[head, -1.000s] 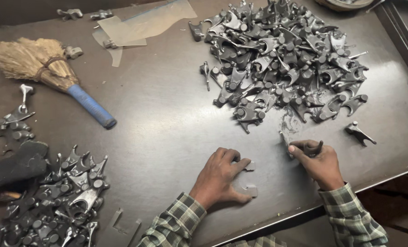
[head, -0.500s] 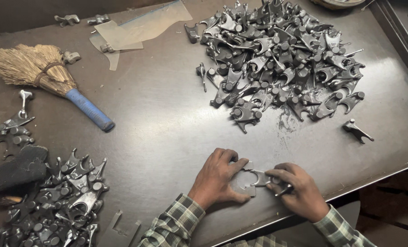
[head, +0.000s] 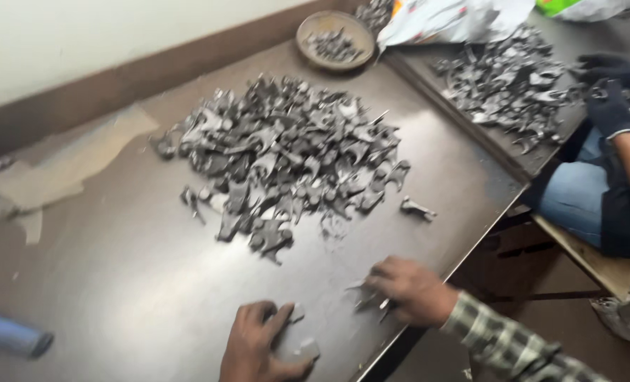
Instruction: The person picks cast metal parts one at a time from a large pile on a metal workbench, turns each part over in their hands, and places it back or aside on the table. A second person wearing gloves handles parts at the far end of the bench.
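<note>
Right hand (head: 408, 288) grips thin metal piece (head: 361, 287), long axis pointing left.

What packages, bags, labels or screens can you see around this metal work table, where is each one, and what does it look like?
Crumpled white plastic bag: top edge, right of the round bowl, lying flat, with faint coloured print.
Bright green package: top right corner, only a strip showing, shape unclear.
Pale grey plastic bag: lower right, under the wooden bench, bulging and crumpled.
No screens or signs in view.
</note>
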